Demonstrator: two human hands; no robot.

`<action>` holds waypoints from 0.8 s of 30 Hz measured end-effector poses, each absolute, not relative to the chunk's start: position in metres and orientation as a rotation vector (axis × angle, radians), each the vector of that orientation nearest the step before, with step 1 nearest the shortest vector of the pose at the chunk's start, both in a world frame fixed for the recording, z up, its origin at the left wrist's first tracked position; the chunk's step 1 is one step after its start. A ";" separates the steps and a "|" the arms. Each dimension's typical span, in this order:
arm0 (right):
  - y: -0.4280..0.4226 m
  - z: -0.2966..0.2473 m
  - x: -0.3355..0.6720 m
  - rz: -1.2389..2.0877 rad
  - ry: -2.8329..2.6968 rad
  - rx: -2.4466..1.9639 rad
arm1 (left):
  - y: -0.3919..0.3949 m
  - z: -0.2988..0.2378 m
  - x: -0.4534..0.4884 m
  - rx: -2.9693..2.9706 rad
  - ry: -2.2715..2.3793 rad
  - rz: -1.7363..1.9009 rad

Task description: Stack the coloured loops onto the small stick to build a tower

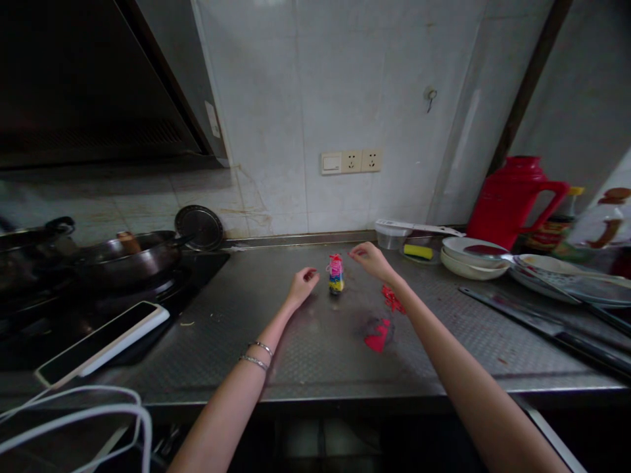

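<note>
A small upright bottle-shaped object [336,276] stands on the metal counter, with bands of pink, blue and yellow and a red top. To its left, my left hand [302,288] rests on the counter, fingers loosely curled with nothing visible in them, apart from the object. On the other side my right hand [372,261] is raised, thumb and fingertips pinched together beside the red top; whatever they hold is too small to make out. A pile of red pieces [392,299] lies below my right forearm, partly hidden. Nearer me is a flat red piece [378,336] with a jagged edge.
Left on the black stove are a pan [131,259] and a white device [103,341] with a dark screen and cables. At right stand a clear plastic tub [392,234], a yellow roll [417,252], bowls [473,268], a knife [522,316] and a red thermos jug [507,203].
</note>
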State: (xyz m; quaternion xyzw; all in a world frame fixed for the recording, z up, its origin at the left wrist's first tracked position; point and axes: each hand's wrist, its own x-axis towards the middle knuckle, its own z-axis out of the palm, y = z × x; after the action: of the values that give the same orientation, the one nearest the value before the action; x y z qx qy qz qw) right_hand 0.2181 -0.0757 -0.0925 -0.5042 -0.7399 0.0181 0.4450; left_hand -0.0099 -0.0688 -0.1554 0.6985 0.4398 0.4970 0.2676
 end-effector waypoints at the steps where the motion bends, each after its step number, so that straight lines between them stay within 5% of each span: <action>1: -0.077 -0.083 0.215 0.033 -1.838 -1.199 | -0.072 -0.153 -0.005 1.887 1.170 1.332; 24: -0.086 -0.039 0.175 0.143 -2.314 -1.502 | -0.081 -0.164 0.031 2.046 1.036 1.159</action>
State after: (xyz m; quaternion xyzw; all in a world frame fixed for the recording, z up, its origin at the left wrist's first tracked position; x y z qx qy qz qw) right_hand 0.1751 -0.0857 -0.0394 -0.5339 -0.8227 0.0507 0.1884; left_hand 0.0315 -0.0813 -0.1637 0.7639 0.3867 0.4328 0.2821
